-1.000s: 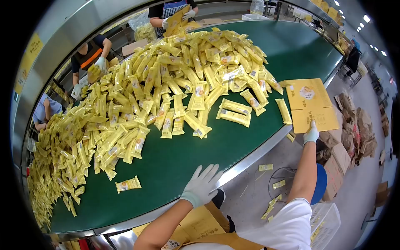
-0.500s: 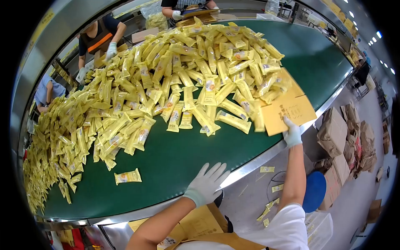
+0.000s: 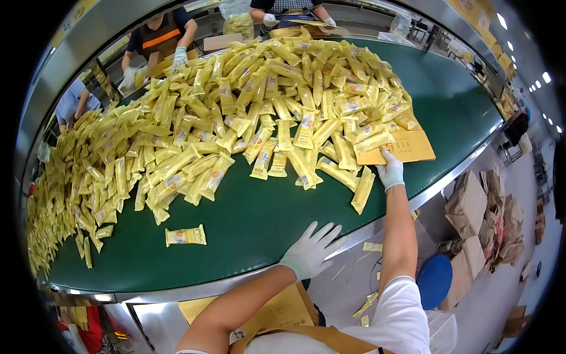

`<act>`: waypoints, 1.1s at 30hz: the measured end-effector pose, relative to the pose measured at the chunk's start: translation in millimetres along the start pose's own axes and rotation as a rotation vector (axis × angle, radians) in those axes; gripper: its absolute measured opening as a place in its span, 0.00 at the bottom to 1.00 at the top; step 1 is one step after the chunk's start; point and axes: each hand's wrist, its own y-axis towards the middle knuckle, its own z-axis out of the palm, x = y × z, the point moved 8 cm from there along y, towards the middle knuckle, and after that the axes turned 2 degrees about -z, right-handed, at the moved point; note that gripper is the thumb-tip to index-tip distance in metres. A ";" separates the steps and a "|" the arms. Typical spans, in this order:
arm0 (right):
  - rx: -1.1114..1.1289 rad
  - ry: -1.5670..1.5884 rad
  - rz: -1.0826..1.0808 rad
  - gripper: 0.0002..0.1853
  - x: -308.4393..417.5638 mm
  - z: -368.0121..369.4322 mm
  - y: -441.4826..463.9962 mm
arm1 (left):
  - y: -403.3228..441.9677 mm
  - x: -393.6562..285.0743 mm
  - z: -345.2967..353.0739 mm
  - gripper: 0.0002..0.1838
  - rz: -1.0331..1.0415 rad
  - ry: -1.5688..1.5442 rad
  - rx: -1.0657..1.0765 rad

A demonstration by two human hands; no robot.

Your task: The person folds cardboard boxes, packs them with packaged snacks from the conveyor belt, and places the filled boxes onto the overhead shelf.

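Note:
My right hand (image 3: pixel 391 170), in a white glove, grips the near edge of a flat yellow cardboard piece (image 3: pixel 417 147). The far part of the cardboard lies under several yellow wrapped packets (image 3: pixel 375 141) at the right end of a large heap (image 3: pixel 253 100). My left hand (image 3: pixel 312 251), also gloved, rests with fingers spread at the near edge of the green belt (image 3: pixel 253 236) and holds nothing. One loose packet (image 3: pixel 186 236) lies on the belt to its left; another packet (image 3: pixel 363 190) lies slanted between my two hands.
A metal rail (image 3: pixel 194 289) edges the belt. Across it, gloved co-workers (image 3: pixel 162 44) stand by the heap, one holding cardboard (image 3: pixel 312 25). On the right are a blue stool (image 3: pixel 434 282), brown paper bundles (image 3: pixel 467 203) and packets on the floor (image 3: pixel 365 307). Yellow cardboard (image 3: pixel 283 310) sits below the rail.
My right hand has moved left and away from me, pushing the cardboard further against the heap. A packet near it has separated onto the belt. My left hand stays spread at the edge.

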 end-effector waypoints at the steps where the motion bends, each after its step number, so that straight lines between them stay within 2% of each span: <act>1: 0.007 -0.028 -0.026 0.26 2.5 6.4 -7.6 | 2.0 -2.1 -0.2 0.35 0.007 -0.013 -0.020; 6: 0.068 -0.197 -0.190 0.30 24.6 56.5 -86.2 | 16.1 -11.1 1.1 0.35 0.023 0.018 -0.051; 9: 0.177 -0.297 -0.259 0.30 26.3 80.3 -135.0 | 21.3 -17.4 15.8 0.35 0.061 0.007 -0.027; 12: 0.164 -0.433 -0.254 0.30 16.1 88.8 -173.4 | 23.5 -20.2 22.8 0.35 0.066 -0.024 -0.027; 13: 0.172 -0.500 -0.320 0.30 14.7 92.9 -187.3 | 23.8 -19.7 23.3 0.36 0.060 -0.032 -0.033; 18: 0.197 -0.825 -0.318 0.20 -1.9 138.2 -270.5 | 13.0 -4.0 15.6 0.34 -0.093 -0.061 -0.295; 20: 0.253 -0.890 -0.350 0.15 -13.3 160.0 -294.6 | 2.9 7.2 15.2 0.35 -0.155 -0.034 -0.269; 21: 0.248 -0.893 -0.374 0.12 -17.9 173.4 -307.5 | -9.2 12.6 10.0 0.34 -0.123 -0.001 -0.410; 23: 0.288 -0.956 -0.351 0.10 -28.4 198.8 -328.0 | -30.7 40.9 -12.1 0.35 -0.222 0.018 -0.367; 24: 0.344 -0.957 -0.440 0.08 -35.0 211.0 -336.0 | -47.3 52.7 -32.9 0.35 -0.344 -0.002 -0.123; 25: 0.421 -1.033 -0.358 0.15 -47.9 218.2 -341.5 | -71.2 62.1 -45.0 0.34 -0.462 -0.022 0.122; 27: 0.497 -1.210 -0.473 0.29 -59.0 245.1 -363.5 | -101.7 91.6 -34.1 0.36 -0.333 -0.004 -0.169; 28: 0.546 -1.191 -0.522 0.36 -58.6 261.3 -377.0 | -117.6 105.2 -34.2 0.36 -0.364 -0.111 -0.232; 29: 0.596 -1.172 -0.570 0.42 -58.8 275.7 -389.7 | -132.0 111.7 -38.4 0.37 -0.386 -0.079 -0.221; 31: 0.694 -1.181 -0.674 0.45 -65.4 295.7 -407.4 | -158.1 122.5 -56.2 0.37 -0.461 -0.086 -0.322; 33: 0.731 -1.126 -0.731 0.40 -63.4 305.1 -417.1 | -177.0 140.4 -42.5 0.39 -0.509 -0.069 -0.387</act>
